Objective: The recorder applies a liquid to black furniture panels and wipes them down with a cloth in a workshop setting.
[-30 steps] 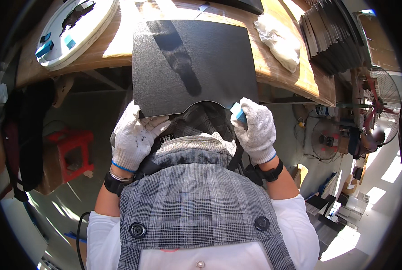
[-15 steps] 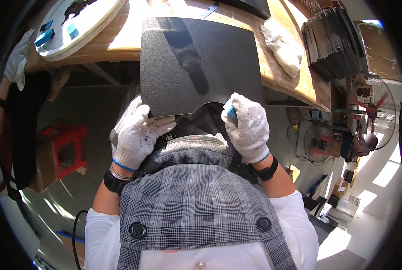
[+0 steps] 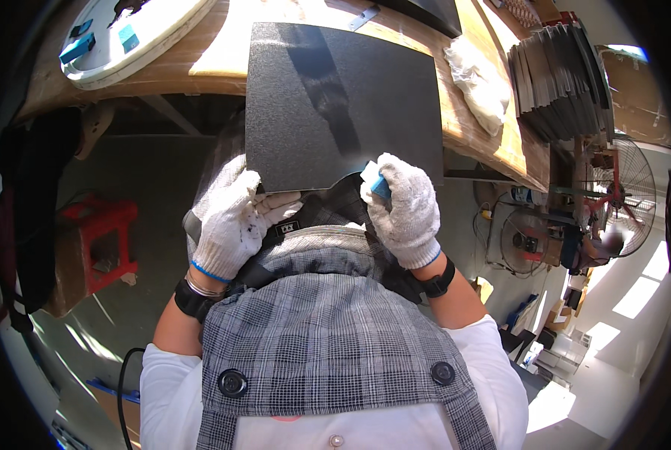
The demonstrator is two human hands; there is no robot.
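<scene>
A black textured panel (image 3: 298, 112) with a curved notch in its near edge extends from my lap over the table edge. My left hand (image 3: 234, 221), in a white knit glove with dark smudges, grips the panel's near left corner, thumb above and fingers beneath. In my gloved right hand (image 3: 407, 210) a small blue sponge block (image 3: 377, 181) is pinched. The block meets the panel's near edge at the notch. A dark shadow runs down the panel's upper surface toward the notch.
On the wooden table (image 3: 215, 79) are a white round lid-like tray (image 3: 95, 71) bearing blue blocks, a crumpled white cloth (image 3: 479, 86) and a stack of dark panels (image 3: 561, 82). A red stool (image 3: 110, 240) stands left; fans (image 3: 621, 199) are at right.
My right hand has moved left along the notch with the blue sponge block. The panel has shifted slightly right in view. Another person's gloved hand at far left has mostly left the view.
</scene>
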